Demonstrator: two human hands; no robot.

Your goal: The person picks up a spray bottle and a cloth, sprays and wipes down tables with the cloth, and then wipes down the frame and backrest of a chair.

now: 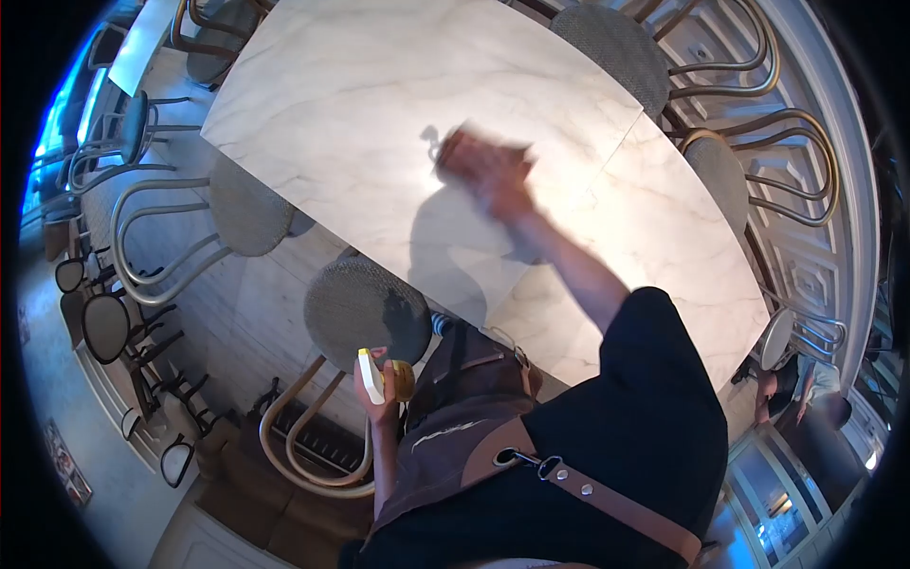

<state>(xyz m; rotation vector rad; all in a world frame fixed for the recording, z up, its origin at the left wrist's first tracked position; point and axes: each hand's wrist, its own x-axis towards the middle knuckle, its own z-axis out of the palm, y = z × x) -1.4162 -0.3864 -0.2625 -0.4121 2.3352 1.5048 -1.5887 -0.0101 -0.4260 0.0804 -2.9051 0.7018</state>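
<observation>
My right hand (504,192) is stretched out over the marble-patterned table (379,85), closed on a reddish-brown cloth (463,156). Motion smears both the hand and the cloth, which looks to be against the tabletop. Low at my left side, beside my apron (436,441), my left hand (378,410) is wrapped round a spray bottle (404,381). The bottle has a white and yellow spray head and an amber body, partly hidden by the fingers. A grey-seated chair (365,308) stands just beyond that hand, at the table's near edge.
Chairs with curved metal backs surround the table, including one at the left (248,209) and one at the upper right (616,57). A panelled wall (806,275) runs along the right. Another person (815,417) is at the far right. More chairs (104,327) line the far left.
</observation>
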